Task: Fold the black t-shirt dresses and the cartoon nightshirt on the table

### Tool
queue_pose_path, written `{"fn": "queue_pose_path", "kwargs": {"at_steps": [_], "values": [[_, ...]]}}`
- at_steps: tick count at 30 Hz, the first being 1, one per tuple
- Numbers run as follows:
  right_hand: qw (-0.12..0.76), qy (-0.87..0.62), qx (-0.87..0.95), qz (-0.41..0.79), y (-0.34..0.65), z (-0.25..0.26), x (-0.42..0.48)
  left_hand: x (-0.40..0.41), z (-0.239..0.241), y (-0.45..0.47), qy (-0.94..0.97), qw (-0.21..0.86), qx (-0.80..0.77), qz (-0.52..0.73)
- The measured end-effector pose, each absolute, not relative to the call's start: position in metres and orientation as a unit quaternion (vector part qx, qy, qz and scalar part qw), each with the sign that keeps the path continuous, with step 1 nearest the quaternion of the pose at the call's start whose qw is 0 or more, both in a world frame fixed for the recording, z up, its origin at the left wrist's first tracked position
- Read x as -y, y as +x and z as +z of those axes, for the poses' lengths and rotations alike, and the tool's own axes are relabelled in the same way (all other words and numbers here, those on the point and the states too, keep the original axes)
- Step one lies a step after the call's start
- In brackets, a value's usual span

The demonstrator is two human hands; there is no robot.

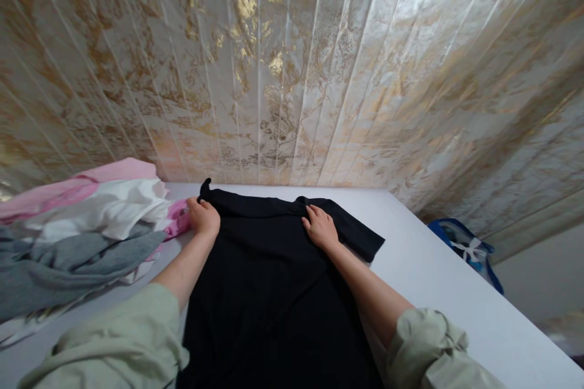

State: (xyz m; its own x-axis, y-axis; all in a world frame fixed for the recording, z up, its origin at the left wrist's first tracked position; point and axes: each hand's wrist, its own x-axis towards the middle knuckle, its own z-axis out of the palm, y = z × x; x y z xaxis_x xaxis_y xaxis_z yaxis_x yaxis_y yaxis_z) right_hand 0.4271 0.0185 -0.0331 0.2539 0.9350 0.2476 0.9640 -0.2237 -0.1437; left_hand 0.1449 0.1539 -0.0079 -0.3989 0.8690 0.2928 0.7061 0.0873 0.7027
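A black T-shirt (pixel 269 273) lies spread on a white table (pixel 438 267), neck end toward the wall. My left hand (pixel 204 216) rests on the shirt's left shoulder edge, fingers curled down over the cloth. My right hand (pixel 320 226) lies flat on the right shoulder, fingers stretched out toward the collar. The right sleeve sticks out to the right of that hand. Both my forearms are bare, with pale green sleeves pushed up.
A heap of clothes (pixel 77 237), pink, white and grey, is piled on the table's left side, touching the shirt's corner. A gold-patterned panelled wall (pixel 292 73) stands right behind the table. A blue bag (pixel 465 249) sits on the floor past the table's right edge.
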Motion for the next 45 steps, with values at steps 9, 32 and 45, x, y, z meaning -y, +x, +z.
{"fn": "queue_pose_path", "kwargs": {"at_steps": [9,32,45], "values": [[0.131,-0.776,0.615,-0.046,0.429,-0.036,-0.02,-0.136,0.015,0.185,0.794,0.059,-0.553,0.244],[0.148,-0.794,0.586,-0.06,0.426,-0.038,-0.02,-0.133,-0.022,0.195,0.819,0.022,-0.541,0.187],[0.082,-0.815,0.573,0.011,0.452,-0.03,-0.03,-0.116,-0.033,0.162,0.811,-0.006,-0.572,0.119]]}}
